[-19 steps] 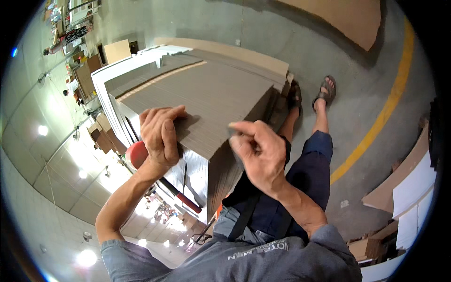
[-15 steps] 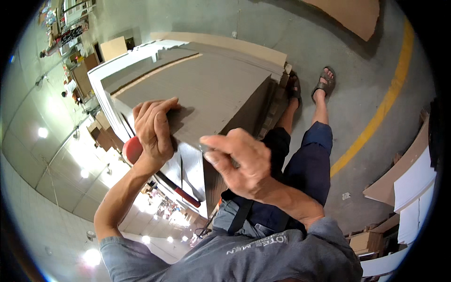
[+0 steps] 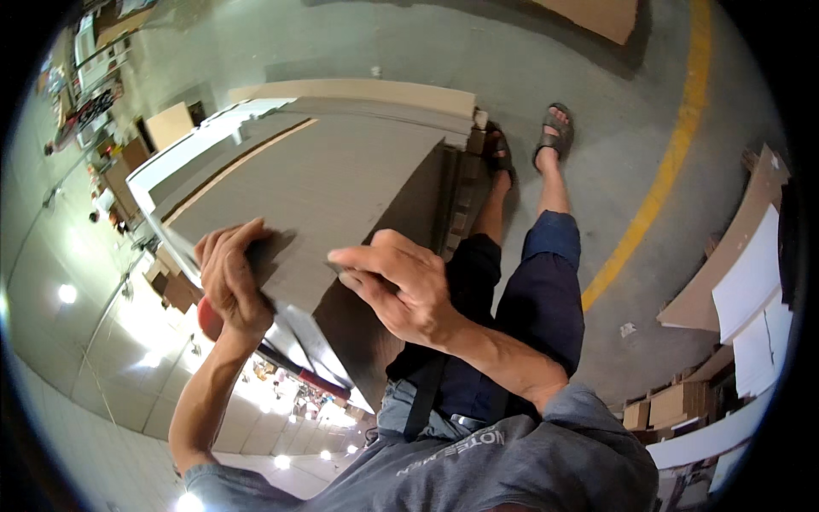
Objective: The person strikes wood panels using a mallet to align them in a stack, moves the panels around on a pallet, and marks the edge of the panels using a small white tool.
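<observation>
A stack of flat grey-brown boards (image 3: 316, 171) stands in front of me, a pale strip running along its far left part. At the near left edge of the top board, my left hand (image 3: 235, 277) is closed, its bent fingers lying over the edge; the thumb side is partly hidden. My right hand (image 3: 405, 286) is over the near right edge of the stack, thumb and forefinger pinched. A tiny thing at their tips is too small to name. Beside my left wrist shows a red rounded object (image 3: 209, 318). A red-and-black bar-like handle (image 3: 324, 384) lies below the stack's near corner.
White panels (image 3: 158, 171) line the stack's left side. My sandalled feet stand on the grey floor at its right, near a yellow floor line (image 3: 653, 213). Leaning brown and white sheets (image 3: 746, 290) are at the far right, and a brown sheet (image 3: 597, 17) lies at the top.
The view has shifted, so the stack, hands and feet appear farther left. My left hand remains at the board's edge and the right keeps its pinch.
</observation>
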Motion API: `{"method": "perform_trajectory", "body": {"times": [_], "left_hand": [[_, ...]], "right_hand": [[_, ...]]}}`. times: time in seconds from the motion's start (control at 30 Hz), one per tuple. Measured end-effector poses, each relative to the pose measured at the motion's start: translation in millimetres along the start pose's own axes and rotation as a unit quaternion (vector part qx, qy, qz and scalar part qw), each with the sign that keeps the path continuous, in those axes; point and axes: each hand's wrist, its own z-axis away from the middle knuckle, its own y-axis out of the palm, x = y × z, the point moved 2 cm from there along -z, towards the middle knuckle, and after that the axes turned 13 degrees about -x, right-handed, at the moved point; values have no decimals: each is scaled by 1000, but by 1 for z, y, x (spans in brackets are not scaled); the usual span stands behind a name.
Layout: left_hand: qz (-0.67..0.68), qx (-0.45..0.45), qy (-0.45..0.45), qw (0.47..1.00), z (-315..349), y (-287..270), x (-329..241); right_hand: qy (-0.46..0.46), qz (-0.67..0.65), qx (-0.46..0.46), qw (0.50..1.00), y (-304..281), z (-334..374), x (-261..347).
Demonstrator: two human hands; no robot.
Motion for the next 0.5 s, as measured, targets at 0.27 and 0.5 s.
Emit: {"method": "perform_trajectory", "body": {"times": [0.27, 0.5], "left_hand": [[-35, 40, -9, 999, 1, 1, -3], [-44, 78, -8, 996, 1, -3, -4]], "right_hand": [[171, 197, -168, 951, -67, -6, -190], [225, 362, -203, 882, -111, -3, -247]]}}
